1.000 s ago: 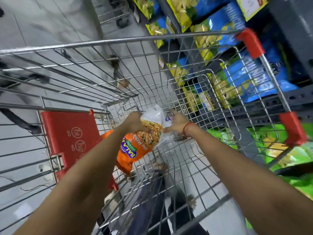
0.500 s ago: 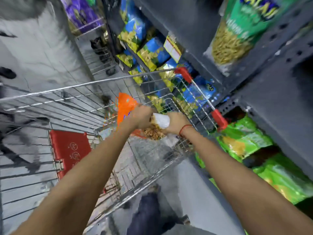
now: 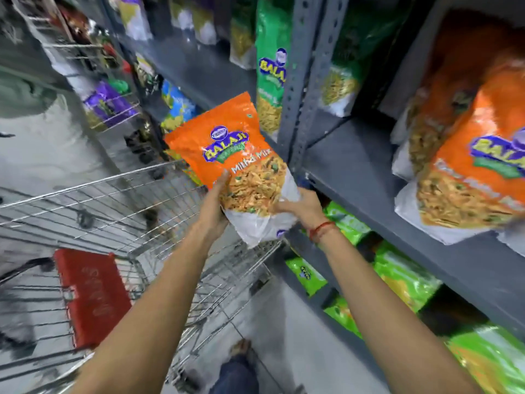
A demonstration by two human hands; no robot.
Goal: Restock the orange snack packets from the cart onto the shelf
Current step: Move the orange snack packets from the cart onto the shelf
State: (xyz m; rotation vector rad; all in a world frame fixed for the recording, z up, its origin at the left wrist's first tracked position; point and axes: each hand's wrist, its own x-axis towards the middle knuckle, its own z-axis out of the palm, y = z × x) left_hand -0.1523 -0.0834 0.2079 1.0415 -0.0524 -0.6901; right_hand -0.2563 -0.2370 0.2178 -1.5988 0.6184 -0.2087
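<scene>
A: Orange Balaji Mitha Mix packet (image 3: 227,143) is held upright above the wire cart (image 3: 136,206), just in front of the grey shelf (image 3: 352,172).
B: Grip?
A: Left hand (image 3: 216,206) clasps its lower left edge; right hand (image 3: 298,206) cups the white bottom corner.
B: Shelf contents?
A: More orange packets (image 3: 471,172) stand there, right of the held one

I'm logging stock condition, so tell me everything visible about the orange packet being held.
The orange packet is glossy plastic, orange on top with a Balaji logo and "Mitha Mix", a clear window showing golden snack mix, and a white bottom. It looks sealed and full, upright, tilted left, above the cart. The left hand and right hand grip its lower sides.
</scene>
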